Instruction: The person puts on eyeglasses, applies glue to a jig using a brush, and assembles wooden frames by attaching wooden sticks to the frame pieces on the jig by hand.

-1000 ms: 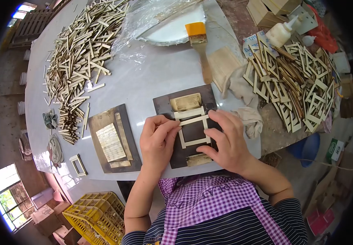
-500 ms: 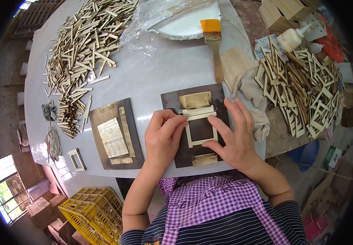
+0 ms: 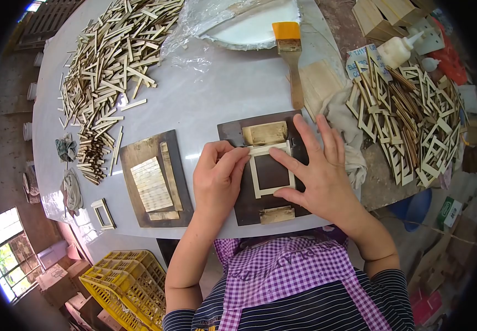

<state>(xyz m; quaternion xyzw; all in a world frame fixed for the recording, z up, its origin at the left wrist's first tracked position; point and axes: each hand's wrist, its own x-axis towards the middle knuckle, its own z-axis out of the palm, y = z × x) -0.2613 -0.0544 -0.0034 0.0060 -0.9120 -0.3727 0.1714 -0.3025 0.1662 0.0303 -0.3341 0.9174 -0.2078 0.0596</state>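
A small rectangular frame of pale wooden strips (image 3: 255, 175) lies on a dark board (image 3: 245, 212) in front of me. Its top strip sits close against a stained wooden block (image 3: 265, 133) fixed to the board. My left hand (image 3: 215, 179) is closed, thumb and forefinger pinched at the frame's upper left corner. With fingers spread, my right hand (image 3: 329, 179) rests its index fingertip on the top strip and its thumb by the lower right corner. A second block (image 3: 277, 215) sits below the frame.
Left lies another board (image 3: 186, 204) bearing a slatted panel (image 3: 151, 185), beside a small finished frame (image 3: 103, 214). Loose strips (image 3: 114, 66) are heaped at the upper left. A brush (image 3: 291, 66), a cloth (image 3: 338, 118), a glue bottle (image 3: 398, 51) and piled frames (image 3: 432, 127) stand right.
The top strip has shifted away from me toward the upper block, closing up the doubled strips seen before. Both hands have moved slightly upward with it, the right fingers spreading wider.
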